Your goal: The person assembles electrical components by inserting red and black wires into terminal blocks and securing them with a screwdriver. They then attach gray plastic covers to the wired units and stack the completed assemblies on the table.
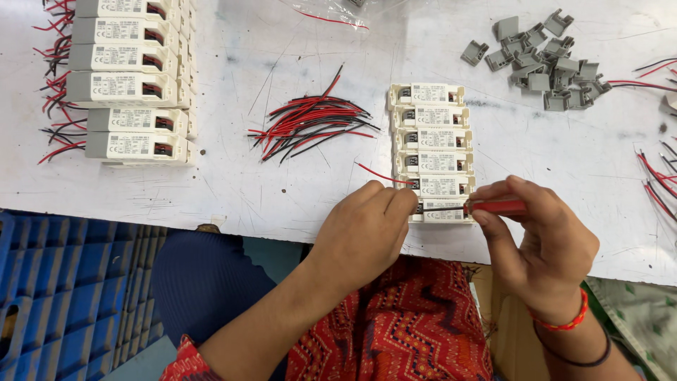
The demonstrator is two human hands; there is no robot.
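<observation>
Gripping a red-handled screwdriver point(497, 206), my right hand point(539, 247) closes around it; its long axis runs sideways, tip pointing left into the nearest white driver unit point(443, 211). That unit ends a column of six white units point(430, 141), landmark for the rest. My left hand point(363, 229) pinches what seems a red wire point(381, 174) at the unit's left end, hiding the terminal. Left of the column lies a loose wire bundle point(310, 123); right of it, grey clips point(546, 67).
</observation>
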